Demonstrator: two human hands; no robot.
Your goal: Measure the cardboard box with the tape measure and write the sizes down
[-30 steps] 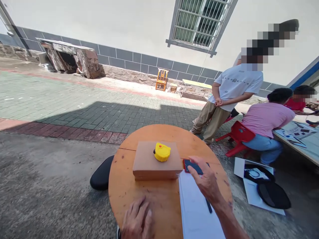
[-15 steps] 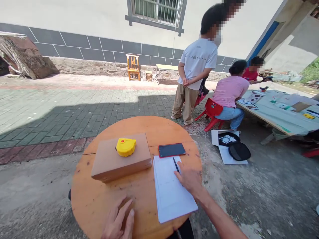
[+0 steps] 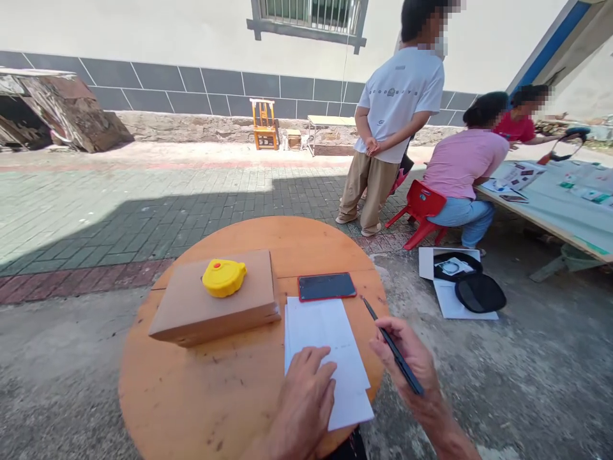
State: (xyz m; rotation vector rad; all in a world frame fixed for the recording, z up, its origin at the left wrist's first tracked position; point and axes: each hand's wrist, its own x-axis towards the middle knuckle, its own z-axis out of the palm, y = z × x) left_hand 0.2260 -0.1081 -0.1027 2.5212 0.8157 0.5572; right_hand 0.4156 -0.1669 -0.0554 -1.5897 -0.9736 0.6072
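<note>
Head view: my right hand pinches a black pen between thumb and fingers, raised at the right edge of the round table, its tip pointing away from me. My left hand lies on the white papers, fingers loosely spread — whether it presses down, I cannot tell. At the papers' far edge lies a red-edged phone, screen dark. Left of these sits a cardboard box — a yellow tape measure rests on top.
</note>
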